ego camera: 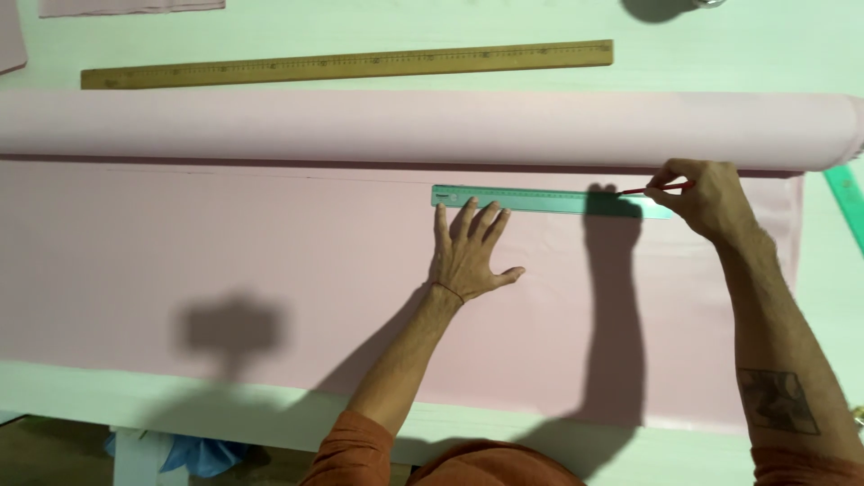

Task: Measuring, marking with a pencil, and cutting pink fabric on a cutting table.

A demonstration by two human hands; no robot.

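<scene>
We have a pale green table [360, 27] carrying a wide sheet of pink fabric [225, 270], spread flat toward us from the fabric roll [405, 126]. The roll's long axis runs left to right across the whole view, on the far side of both hands. Beyond it a long wooden ruler [346, 65] lies almost parallel, untouched, well apart from us.

On the flat fabric just below the roll sits the green ruler [549, 200]. It also runs left to right, tilting slightly down toward its right end, near and roughly parallel to the roll's lower edge. We judge this to be the relation that matters: the marking line follows the ruler's far edge, so any stroke travels sideways along that axis, not toward or away from us.

Our left hand [470, 252] is spread flat, fingers apart and pointing away from us, fingertips on the ruler's left part and palm on the fabric below, pinning it. Our right hand [706, 200] is at the ruler's right end, fingers pinched shut around a thin red pencil [655, 190]. The pencil's tip points left and meets the ruler's upper edge.

The hands are well apart, one near each end of the ruler, with the right one nearer the roll. A second green strip [844, 202] pokes in at the right table edge; we cannot tell what it is.
</scene>
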